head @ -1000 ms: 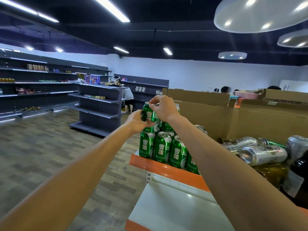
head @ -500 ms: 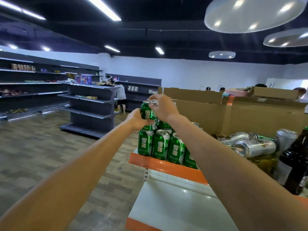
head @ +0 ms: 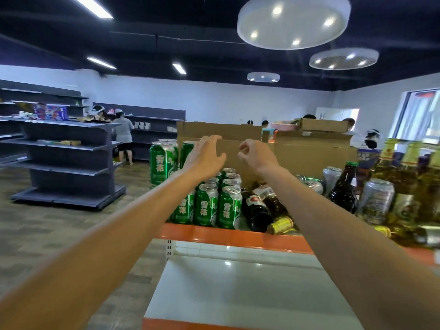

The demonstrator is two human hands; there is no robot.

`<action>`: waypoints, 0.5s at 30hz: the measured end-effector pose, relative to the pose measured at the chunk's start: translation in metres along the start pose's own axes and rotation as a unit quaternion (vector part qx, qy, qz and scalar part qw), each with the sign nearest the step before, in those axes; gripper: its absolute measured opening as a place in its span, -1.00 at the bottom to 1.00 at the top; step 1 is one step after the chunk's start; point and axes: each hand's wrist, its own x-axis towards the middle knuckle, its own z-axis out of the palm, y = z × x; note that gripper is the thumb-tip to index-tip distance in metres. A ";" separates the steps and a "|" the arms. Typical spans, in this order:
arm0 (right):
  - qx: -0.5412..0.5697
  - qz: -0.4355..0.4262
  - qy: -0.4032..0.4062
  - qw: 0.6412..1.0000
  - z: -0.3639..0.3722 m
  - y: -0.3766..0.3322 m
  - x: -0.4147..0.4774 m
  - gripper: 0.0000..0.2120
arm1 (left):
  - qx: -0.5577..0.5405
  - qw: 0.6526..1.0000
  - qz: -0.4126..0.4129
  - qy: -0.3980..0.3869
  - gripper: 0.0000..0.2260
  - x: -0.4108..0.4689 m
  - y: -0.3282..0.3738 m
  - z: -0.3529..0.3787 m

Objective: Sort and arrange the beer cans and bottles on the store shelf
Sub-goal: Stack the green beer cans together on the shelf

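Both hands are held up over the shelf with nothing gripped. The left hand is spread wide, its fingers lightly bent; the right hand is loosely curled around empty air.

The green aluminium beer cans are lined up upright at the left end of the orange-edged metal shelf, and two upper green cans appear to be stacked on a second tier just beside the left wrist. Trouble could be started right there: one brush from that wrist and the top tier could be toppled off the open end of the shelf.

To the right, dark brown glass bottles are seen lying on their sides at the very lip. If a neighbouring bottle is tugged carelessly, a roll over the edge could be set off.

Further right, the silver cans and the upright gold-foiled bottles are crowded together, and they could easily be knocked by a reaching forearm.
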 end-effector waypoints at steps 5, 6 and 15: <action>-0.049 0.069 -0.045 0.995 -0.034 0.055 -0.015 -0.76 | 0.004 0.993 0.035 -0.112 -0.51 0.012 0.029 0.049; -0.054 0.077 -0.047 0.994 -0.040 0.064 -0.017 -0.75 | -0.001 0.992 0.041 -0.122 -0.51 0.014 0.035 0.058; -0.081 0.095 -0.053 0.991 -0.081 0.136 -0.027 -0.71 | -0.012 0.981 0.074 -0.179 -0.52 0.043 0.097 0.136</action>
